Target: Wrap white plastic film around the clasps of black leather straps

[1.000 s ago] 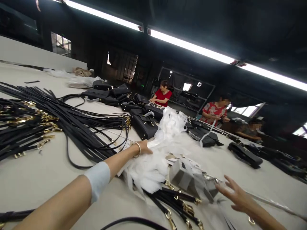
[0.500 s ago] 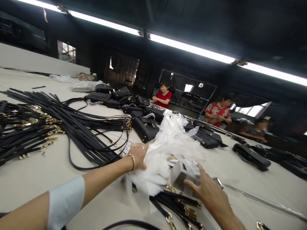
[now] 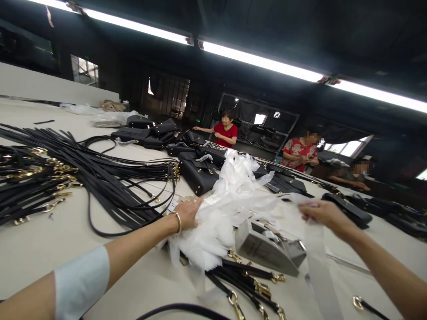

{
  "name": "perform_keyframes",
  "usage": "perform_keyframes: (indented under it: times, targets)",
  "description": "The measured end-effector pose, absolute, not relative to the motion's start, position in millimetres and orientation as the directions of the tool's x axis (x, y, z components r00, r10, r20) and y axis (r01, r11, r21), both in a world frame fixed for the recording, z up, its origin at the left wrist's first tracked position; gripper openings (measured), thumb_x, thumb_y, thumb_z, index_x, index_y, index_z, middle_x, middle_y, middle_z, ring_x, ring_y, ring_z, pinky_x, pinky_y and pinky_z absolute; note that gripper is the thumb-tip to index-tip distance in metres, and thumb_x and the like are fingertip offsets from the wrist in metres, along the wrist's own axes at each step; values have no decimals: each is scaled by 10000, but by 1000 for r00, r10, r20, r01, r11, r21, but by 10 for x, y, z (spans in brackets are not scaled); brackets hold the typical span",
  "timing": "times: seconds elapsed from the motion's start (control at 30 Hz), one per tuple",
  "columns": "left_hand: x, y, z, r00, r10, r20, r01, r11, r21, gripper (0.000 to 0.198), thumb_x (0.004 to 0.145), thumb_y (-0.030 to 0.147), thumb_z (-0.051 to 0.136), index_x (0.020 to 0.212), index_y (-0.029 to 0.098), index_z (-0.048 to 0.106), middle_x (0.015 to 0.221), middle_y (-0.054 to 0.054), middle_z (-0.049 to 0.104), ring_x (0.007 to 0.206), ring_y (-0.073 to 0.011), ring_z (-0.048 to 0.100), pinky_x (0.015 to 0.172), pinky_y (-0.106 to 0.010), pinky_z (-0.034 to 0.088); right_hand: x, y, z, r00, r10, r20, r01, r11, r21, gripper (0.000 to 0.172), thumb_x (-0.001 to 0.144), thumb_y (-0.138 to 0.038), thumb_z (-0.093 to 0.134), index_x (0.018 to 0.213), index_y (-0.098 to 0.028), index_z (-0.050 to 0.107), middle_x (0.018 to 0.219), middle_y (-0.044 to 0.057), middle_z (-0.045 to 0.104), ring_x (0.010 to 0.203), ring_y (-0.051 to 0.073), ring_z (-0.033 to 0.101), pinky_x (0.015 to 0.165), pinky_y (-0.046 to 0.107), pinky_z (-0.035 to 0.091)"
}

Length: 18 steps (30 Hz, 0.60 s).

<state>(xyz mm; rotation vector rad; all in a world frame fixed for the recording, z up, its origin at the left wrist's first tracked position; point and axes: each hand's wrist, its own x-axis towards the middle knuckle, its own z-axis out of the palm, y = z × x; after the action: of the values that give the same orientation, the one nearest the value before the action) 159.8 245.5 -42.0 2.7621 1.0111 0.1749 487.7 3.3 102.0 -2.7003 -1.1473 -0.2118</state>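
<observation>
My left hand [image 3: 187,213] lies on the near left side of a heaped pile of white tissue-like strips [image 3: 230,200], fingers outstretched and partly hidden at the pile. My right hand [image 3: 316,212], slightly blurred, is raised to the right of the pile. Between its closed fingers is a thin white strip [image 3: 315,253]; one part hangs down and another stretches back toward the pile. Below and left of that hand, a grey tape dispenser [image 3: 263,253] stands on the table. Black straps with gold clasps [image 3: 236,306] lie in front of the dispenser.
Long black straps [image 3: 113,195] with gold hardware spread over the left of the table [image 3: 126,275]. Black handbags [image 3: 196,173] stand behind the pile, and more black bags [image 3: 347,211] lie at the right. Across the table are several people, one in a red top [image 3: 227,133].
My right hand has moved up and right from beside the tape dispenser, drawing a white strip out from the pile. My left hand stays at the pile.
</observation>
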Motion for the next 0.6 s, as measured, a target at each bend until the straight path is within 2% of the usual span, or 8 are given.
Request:
perform_keyframes:
  times: [0.07, 0.13, 0.17, 0.23, 0.3, 0.4, 0.5, 0.6]
  targets:
    - [1600, 2462, -418, 767, 641, 39, 619, -754, 217, 823, 693, 251, 658, 1452, 148, 354, 1362, -212, 582, 1258, -369, 565, 1048, -464, 471, 5174, -55, 1302, 747, 524, 409, 594, -803, -56, 434, 892, -154, 338, 1127, 11, 664, 1239, 420, 568, 1235, 589, 493, 926, 721, 387]
    - [1601, 2472, -418, 771, 635, 32, 615, -758, 219, 817, 706, 258, 654, 1455, 145, 351, 1378, -217, 573, 1276, -368, 552, 1055, -466, 465, 5330, -160, 1367, 696, 490, 525, 580, -814, -10, 521, 890, -152, 292, 1284, 88, 535, 1397, 463, 389, 1367, 627, 278, 1029, 767, 217]
    - [1600, 2477, -419, 772, 635, 28, 614, -757, 222, 817, 709, 263, 658, 1457, 147, 351, 1386, -217, 568, 1281, -368, 548, 1059, -468, 462, 5355, -202, 1303, 649, 539, 537, 629, -777, 20, 550, 898, -182, 311, 1366, 63, 466, 1470, 419, 341, 1401, 588, 254, 1085, 724, 196]
    - [1597, 2486, -417, 775, 632, 20, 612, -757, 230, 818, 710, 268, 664, 1458, 152, 353, 1389, -213, 570, 1275, -369, 553, 1064, -473, 455, 5342, -258, 1003, 529, 715, 457, 786, -616, 53, 624, 901, -336, 431, 1474, -92, 390, 1561, 243, 360, 1403, 449, 371, 1142, 560, 308]
    - [1592, 2494, -401, 780, 626, 15, 606, -760, 235, 813, 705, 260, 662, 1453, 159, 361, 1370, -206, 587, 1254, -374, 568, 1063, -483, 452, 5317, -305, 558, 450, 843, 296, 887, -459, -40, 671, 828, -534, 541, 1427, -239, 484, 1490, 99, 520, 1283, 341, 551, 1039, 432, 484]
    - [1589, 2502, -339, 785, 620, -3, 601, -761, 244, 814, 683, 250, 668, 1440, 183, 377, 1335, -184, 619, 1231, -373, 586, 1050, -480, 462, 5330, -422, -132, 489, 872, 12, 795, -441, -418, 629, 638, -557, 687, 1169, -219, 696, 1259, 97, 707, 1177, 375, 619, 973, 448, 524]
    - [1596, 2494, -223, 787, 616, -19, 596, -754, 277, 820, 659, 240, 676, 1428, 218, 391, 1338, -144, 629, 1226, -349, 598, 1029, -439, 485, 5392, -585, -609, 507, 858, -80, 768, -492, -410, 359, 558, -391, 691, 865, -212, 742, 942, 92, 785, 924, 386, 690, 843, 466, 544]
    - [1619, 2477, -23, 797, 604, -15, 574, -750, 328, 858, 644, 239, 673, 1448, 218, 374, 1314, -139, 643, 1197, -355, 619, 1000, -434, 503, 5475, -706, -804, 588, 808, 24, 737, -524, -427, 539, 596, -494, 675, 1030, -173, 685, 1118, 161, 739, 1059, 405, 657, 934, 479, 521]
